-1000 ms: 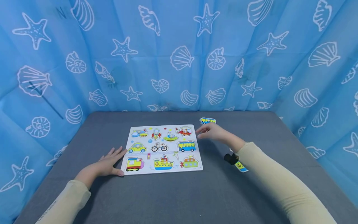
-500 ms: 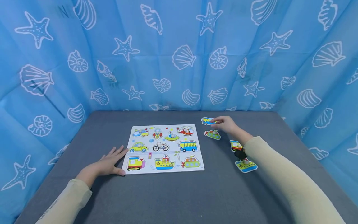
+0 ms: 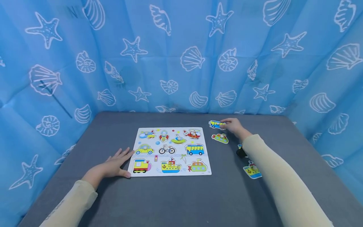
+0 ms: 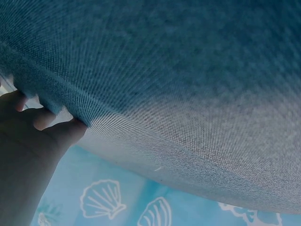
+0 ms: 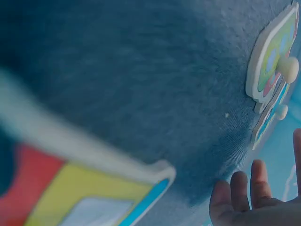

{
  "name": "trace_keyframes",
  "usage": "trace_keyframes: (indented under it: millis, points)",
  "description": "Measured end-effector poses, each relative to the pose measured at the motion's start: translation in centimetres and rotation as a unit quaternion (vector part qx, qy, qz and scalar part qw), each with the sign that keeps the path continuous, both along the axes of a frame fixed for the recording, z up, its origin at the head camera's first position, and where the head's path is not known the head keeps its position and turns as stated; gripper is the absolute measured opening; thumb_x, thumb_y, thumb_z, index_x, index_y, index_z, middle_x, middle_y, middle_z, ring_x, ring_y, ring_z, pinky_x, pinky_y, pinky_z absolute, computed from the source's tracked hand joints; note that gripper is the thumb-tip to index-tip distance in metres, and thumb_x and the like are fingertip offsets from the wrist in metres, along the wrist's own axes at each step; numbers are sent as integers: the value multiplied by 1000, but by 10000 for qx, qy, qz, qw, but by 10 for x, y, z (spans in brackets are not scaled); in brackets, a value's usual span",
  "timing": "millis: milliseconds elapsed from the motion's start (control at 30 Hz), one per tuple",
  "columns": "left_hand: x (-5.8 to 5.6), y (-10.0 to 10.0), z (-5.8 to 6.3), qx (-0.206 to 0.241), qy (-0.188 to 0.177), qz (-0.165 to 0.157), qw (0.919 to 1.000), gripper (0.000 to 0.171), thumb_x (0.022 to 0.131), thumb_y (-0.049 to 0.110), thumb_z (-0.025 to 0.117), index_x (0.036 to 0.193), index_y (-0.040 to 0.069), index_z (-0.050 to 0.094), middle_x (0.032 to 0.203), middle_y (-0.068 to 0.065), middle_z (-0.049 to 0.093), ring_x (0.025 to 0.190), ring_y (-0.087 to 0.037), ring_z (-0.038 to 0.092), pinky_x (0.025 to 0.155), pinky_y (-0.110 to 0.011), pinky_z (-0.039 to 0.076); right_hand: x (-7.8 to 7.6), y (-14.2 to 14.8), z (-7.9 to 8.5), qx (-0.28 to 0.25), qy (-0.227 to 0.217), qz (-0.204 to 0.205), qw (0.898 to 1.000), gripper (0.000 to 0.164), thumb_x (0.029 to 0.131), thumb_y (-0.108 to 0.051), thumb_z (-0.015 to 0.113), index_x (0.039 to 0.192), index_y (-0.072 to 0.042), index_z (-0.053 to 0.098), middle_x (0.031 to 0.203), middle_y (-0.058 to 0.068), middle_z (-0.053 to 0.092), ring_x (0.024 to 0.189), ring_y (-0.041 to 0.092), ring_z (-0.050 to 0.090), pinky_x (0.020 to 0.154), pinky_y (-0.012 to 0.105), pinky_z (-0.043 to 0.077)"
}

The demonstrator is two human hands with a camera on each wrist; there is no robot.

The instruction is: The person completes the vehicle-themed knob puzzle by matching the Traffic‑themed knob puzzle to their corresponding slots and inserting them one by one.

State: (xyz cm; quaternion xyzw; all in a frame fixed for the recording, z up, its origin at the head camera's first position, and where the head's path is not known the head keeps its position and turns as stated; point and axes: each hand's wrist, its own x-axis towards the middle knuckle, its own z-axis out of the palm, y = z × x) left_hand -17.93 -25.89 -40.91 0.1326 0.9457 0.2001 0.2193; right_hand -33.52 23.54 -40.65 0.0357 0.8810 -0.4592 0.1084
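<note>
A white puzzle board (image 3: 157, 168) printed with vehicles lies on the table. Knobbed pieces sit in its upper spaces, including a helicopter (image 3: 192, 134) and a bicycle (image 3: 167, 149). My left hand (image 3: 113, 165) rests with spread fingers at the board's left edge. At the back right, my right hand (image 3: 234, 126) reaches to the right end of a loose bus puzzle piece (image 3: 215, 124). The right wrist view shows this hand's fingers extended (image 5: 259, 183) and the bus piece's knob (image 5: 281, 112) uncovered. A submarine piece (image 3: 220, 138) lies just in front of the bus.
A ship piece (image 3: 253, 170) lies on the grey tablecloth (image 3: 170, 201) under the right forearm. Near it, a train piece (image 5: 84, 188) is mostly hidden behind the black wrist device (image 3: 241, 153) in the head view. A blue shell-patterned curtain (image 3: 170, 63) surrounds the table.
My right hand has moved from beside the board's right edge back to the bus piece, uncovering the submarine piece. The left hand stays at the board. The head view has shifted slightly.
</note>
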Motion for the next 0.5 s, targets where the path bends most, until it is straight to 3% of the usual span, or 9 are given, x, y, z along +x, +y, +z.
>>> trace_keyframes:
  millis: [167, 367, 500]
  points:
    - [-1, 0, -1, -30, -2, 34, 10000, 107, 76, 47, 78, 155, 5, 19, 158, -26, 9, 142, -51, -3, 105, -73, 3, -12, -1, -4, 132, -127, 4, 9998, 46, 98, -15, 58, 139, 4, 48, 149, 28, 34, 138, 43, 29, 110, 51, 29]
    - [-1, 1, -1, -8, -25, 23, 10000, 106, 77, 46, 78, 155, 5, 19, 159, -26, 9, 142, -51, -3, 105, -72, 3, -18, -2, -1, 1123, -248, 115, 9933, 46, 98, -23, 61, 137, 0, 52, 150, 27, 33, 141, 52, 8, 113, 57, 15]
    - [-1, 1, 0, -10, -93, 63, 9999, 105, 78, 46, 78, 155, 6, 18, 159, -25, 8, 142, -50, -3, 106, -72, 2, -22, -3, 0, 1361, -412, 146, 9897, 46, 97, -27, 62, 136, -5, 56, 150, 25, 32, 139, 52, 8, 112, 59, 14]
